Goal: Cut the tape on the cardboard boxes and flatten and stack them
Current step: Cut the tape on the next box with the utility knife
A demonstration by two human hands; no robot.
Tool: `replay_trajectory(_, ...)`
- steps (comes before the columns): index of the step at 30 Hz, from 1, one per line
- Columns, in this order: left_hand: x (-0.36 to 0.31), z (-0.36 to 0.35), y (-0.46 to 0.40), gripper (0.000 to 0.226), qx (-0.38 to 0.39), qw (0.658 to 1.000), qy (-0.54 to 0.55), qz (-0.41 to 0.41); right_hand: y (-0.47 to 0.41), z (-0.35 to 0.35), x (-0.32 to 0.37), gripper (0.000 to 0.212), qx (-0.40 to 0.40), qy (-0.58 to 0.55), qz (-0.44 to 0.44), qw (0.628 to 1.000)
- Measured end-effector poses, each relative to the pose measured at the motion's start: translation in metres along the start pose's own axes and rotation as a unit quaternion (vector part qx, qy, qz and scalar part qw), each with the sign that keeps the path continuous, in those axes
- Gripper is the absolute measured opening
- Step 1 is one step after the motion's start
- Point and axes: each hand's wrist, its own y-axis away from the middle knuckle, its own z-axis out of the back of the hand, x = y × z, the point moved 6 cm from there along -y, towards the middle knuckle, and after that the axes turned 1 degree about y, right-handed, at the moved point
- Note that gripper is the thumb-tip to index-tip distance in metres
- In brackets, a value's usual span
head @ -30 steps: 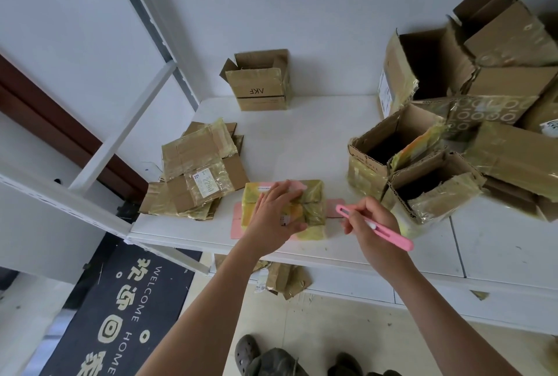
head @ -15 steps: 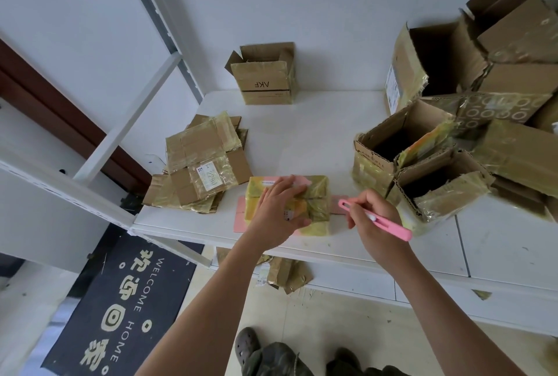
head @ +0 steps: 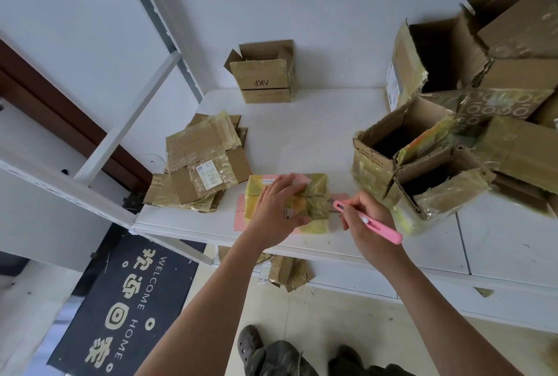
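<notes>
**Small taped box (head: 314,194): being pinned for the cut**

Left hand (head: 276,209) is pressing down on top of the small taped box, fingers spread over its top and thumb wrapping the near edge. It is reading as a hold-down, so the box is not sliding once the blade bites. Right hand (head: 367,221) is clenching a pink cutter (head: 370,220) pencil-style, tip aimed at the box's right end, just beside the tape there. Cannot tell whether the blade is touching yet.

The box is sitting on a pink sheet (head: 241,215) near the front edge of the white table (head: 317,128). That is keeping it close to the body, probably for leverage.

Relative to that box:
- left of it, a flattened stack (head: 199,164) is lying on the table corner, so finished pieces are going there;
- right of it, the open boxes (head: 416,164) are piling up, uncut and still standing;
- behind it, against the wall, an AKF box (head: 264,73) is standing alone, flaps up;
- below it, under the table edge, cardboard scraps (head: 288,273) are lying on the floor.

Judgement: mid-task, most of the pile is still waiting. Next move is calling for a shallow slice along the taped seam, with the left hand's fingers kept off the blade line.
</notes>
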Motion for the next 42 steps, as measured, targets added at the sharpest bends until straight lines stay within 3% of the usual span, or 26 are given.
replay_trajectory(6, -0.001, 0.001, 0.0, 0.072, -0.001, 1.0, -0.006, 0.001, 0.007, 0.007, 0.001, 0.019, 0.058, 0.018, -0.003, 0.998)
replay_trajectory(11, -0.005, -0.002, 0.005, 0.068, -0.002, 0.999, -0.05, -0.014, -0.029, 0.01, 0.019, 0.014, -0.041, 0.046, 0.061, 0.996)
replay_trajectory(17, -0.006, 0.004, 0.011, 0.053, 0.012, 0.999, -0.028, -0.037, -0.042, -0.019, 0.024, 0.006, -0.01, 0.125, 0.103, 0.987)
replay_trajectory(20, 0.009, 0.022, 0.014, 0.066, -0.061, 0.994, -0.082, 0.042, -0.02, -0.009, 0.021, 0.011, -0.069, 0.172, 0.14, 0.973)
replay_trajectory(22, 0.02, 0.036, 0.017, 0.066, -0.089, 0.985, -0.079, 0.123, 0.0, -0.008, 0.014, 0.014, -0.049, 0.138, 0.128, 0.981)
replay_trajectory(24, 0.021, 0.039, 0.017, 0.05, -0.084, 0.982, -0.065, 0.157, 0.017, -0.012, 0.005, 0.011, -0.014, 0.098, 0.093, 0.991)
replay_trajectory(26, 0.009, 0.036, 0.015, 0.036, -0.079, 0.977, -0.1, 0.168, 0.022, -0.008, 0.0, 0.005, -0.049, 0.072, 0.072, 0.994)
replay_trajectory(27, 0.001, 0.032, 0.015, 0.039, -0.073, 0.972, -0.134, 0.18, 0.021, -0.004, 0.0, 0.003, -0.076, 0.061, 0.068, 0.993)
replay_trajectory(30, -0.02, 0.014, 0.011, 0.088, -0.044, 0.947, -0.217, 0.232, 0.013, 0.002, 0.009, 0.003, -0.101, 0.044, 0.07, 0.991)
replay_trajectory(32, -0.03, 0.004, 0.009, 0.11, -0.03, 0.944, -0.21, 0.251, 0.01, 0.004, 0.015, 0.004, -0.098, 0.046, 0.08, 0.991)
replay_trajectory(35, -0.034, 0.003, 0.003, 0.109, 0.016, 0.955, -0.188, 0.23, 0.008, 0.009, 0.023, 0.009, -0.096, 0.045, 0.099, 0.989)
replay_trajectory(39, -0.02, 0.013, 0.005, 0.1, 0.147, 0.958, -0.227, 0.095, 0.003, 0.015, 0.017, 0.008, -0.104, 0.046, 0.095, 0.989)
replay_trajectory(42, -0.001, 0.014, 0.009, 0.099, 0.187, 0.969, -0.146, 0.064, 0.0, 0.008, 0.006, 0.007, -0.083, -0.015, 0.064, 0.994)
